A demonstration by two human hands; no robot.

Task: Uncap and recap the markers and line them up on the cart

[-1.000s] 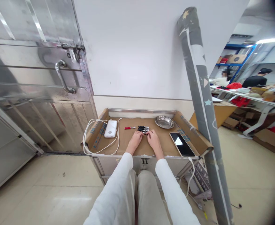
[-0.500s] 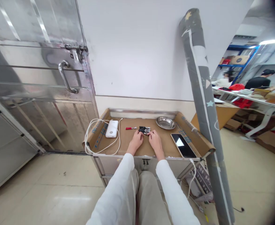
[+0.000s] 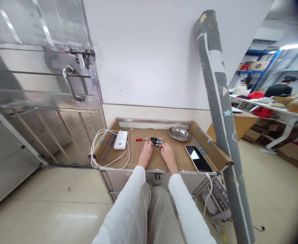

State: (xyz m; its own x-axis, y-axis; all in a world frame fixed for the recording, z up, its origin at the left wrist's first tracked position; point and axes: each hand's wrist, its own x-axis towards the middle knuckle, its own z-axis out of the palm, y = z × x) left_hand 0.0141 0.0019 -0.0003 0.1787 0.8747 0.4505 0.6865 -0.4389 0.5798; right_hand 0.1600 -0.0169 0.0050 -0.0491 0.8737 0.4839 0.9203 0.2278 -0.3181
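Both my hands rest on the cardboard-lined top of a metal cart (image 3: 210,149). A bunch of black pens (image 3: 156,140) lies just beyond my fingertips. My left hand (image 3: 146,151) lies with its fingers stretched forward, its tips just left of the pens, holding nothing that I can see. My right hand (image 3: 166,151) has its fingertips drawn together on the near end of a black pen at the bunch's near right edge. A red pen (image 3: 140,139) lies alone, left of the black ones.
A white power bank (image 3: 120,139) with a looped white cable (image 3: 94,152) sits at the left. A steel dish (image 3: 179,133) is at the back right, a dark phone (image 3: 198,158) at the right. A rolled grey mat (image 3: 218,91) leans beside the cart. Other people work at the far right.
My left hand has slid slightly left, off the black pens. The right hand stays at their near end. The view has shifted a little.
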